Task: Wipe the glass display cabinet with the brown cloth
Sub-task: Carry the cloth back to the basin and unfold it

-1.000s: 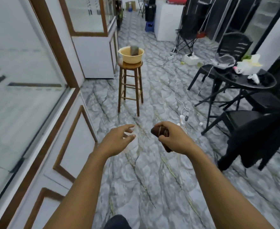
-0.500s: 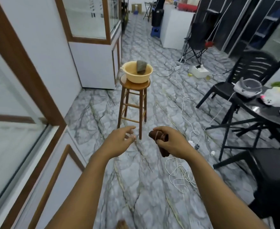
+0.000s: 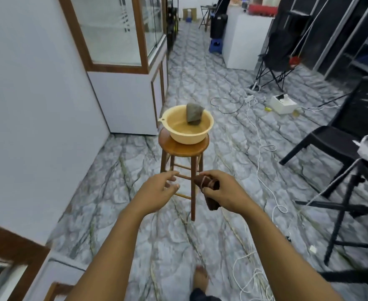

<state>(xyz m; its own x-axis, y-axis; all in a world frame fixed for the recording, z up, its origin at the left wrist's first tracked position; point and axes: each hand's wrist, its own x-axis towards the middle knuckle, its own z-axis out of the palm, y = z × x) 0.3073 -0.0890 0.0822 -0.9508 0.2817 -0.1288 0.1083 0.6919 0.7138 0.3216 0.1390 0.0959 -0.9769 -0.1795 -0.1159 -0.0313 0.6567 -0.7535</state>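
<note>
Stands on grey marbled floor; cables right, stool with basin ahead, cabinet left. Grips cloth in right hand, fingers curled round it; holds left hand beside, fingers loosely spread.

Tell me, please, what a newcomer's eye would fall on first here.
The yellow basin stands out at centre, sitting on a round wooden stool with a grey cloth draped over its far rim. In the foreground the right hand grips a bunched brown cloth while the left hand hovers open beside it. A glass display cabinet lines the left wall.
</note>
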